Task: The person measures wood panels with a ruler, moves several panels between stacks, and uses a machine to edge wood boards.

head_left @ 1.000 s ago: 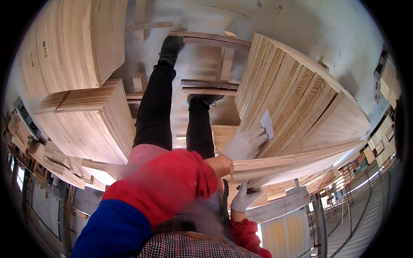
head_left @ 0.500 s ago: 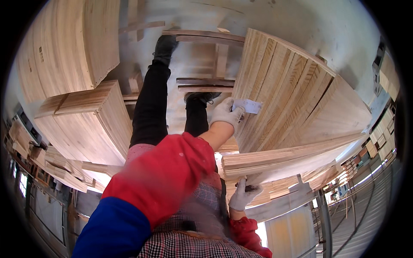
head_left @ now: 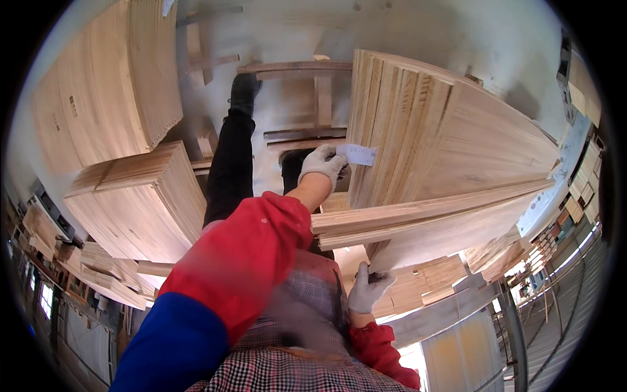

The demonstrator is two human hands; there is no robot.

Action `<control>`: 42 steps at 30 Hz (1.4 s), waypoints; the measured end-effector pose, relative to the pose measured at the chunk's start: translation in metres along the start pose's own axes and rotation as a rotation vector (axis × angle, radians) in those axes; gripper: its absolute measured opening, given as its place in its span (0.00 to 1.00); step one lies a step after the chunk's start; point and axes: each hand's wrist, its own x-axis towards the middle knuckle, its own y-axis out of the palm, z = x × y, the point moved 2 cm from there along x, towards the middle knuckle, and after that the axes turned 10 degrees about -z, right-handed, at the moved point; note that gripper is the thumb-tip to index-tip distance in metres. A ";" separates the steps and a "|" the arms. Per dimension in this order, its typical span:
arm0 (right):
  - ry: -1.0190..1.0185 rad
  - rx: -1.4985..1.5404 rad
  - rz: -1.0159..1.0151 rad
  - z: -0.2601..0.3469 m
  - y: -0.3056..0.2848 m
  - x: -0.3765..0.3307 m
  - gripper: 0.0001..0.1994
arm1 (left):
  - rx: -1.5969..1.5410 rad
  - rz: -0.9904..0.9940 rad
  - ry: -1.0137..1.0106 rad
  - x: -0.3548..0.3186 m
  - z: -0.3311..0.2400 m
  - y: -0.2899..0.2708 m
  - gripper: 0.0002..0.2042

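Paper (head_left: pixel 357 155) juts from the left hand (head_left: pixel 322 166), which is closed on the slip's near end in a pinch of gloved thumb and fingers. That end grip probably serves to keep most of the slip uncovered, its marked face turned up. Just right of the left hand, behind the paper's free end, rises the stack (head_left: pixel 385 124), its boards packed face to face, perhaps so that their ends line up; whether paper and wood touch, I cannot tell. Between the two hands runs a thinner set of boards (head_left: pixel 418 225), tilted away from the stack so that a wedge-shaped gap opens; what props it is hidden. The right hand (head_left: pixel 369 289) is below that set, thumb and fingers parted, with nothing visible in its grasp, seemingly kept near the boards' edge without gripping it. Beyond the left hand, dark timbers (head_left: pixel 304 134) lie on the floor (head_left: pixel 424 29), likely as bearers to keep wood off the ground. Well left of the left hand stand two piles (head_left: pixel 124 202), squared up, presumably for steadiness.
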 end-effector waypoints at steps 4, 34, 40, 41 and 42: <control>0.051 -0.078 0.077 0.033 -0.009 0.003 0.17 | 0.132 -0.126 0.099 -0.007 -0.014 -0.050 0.10; 0.018 -0.919 0.277 0.303 0.064 0.125 0.23 | 0.714 -0.271 0.371 -0.119 -0.055 -0.521 0.14; 0.054 -0.901 0.252 0.281 0.074 0.141 0.22 | 0.635 -0.307 0.108 -0.168 -0.153 -0.463 0.16; 0.052 -0.890 0.289 0.279 0.074 0.141 0.22 | 0.470 -0.377 0.090 -0.173 -0.162 -0.461 0.16; 0.042 -0.873 0.325 0.281 0.074 0.144 0.21 | 0.566 -0.367 0.101 -0.157 -0.160 -0.481 0.15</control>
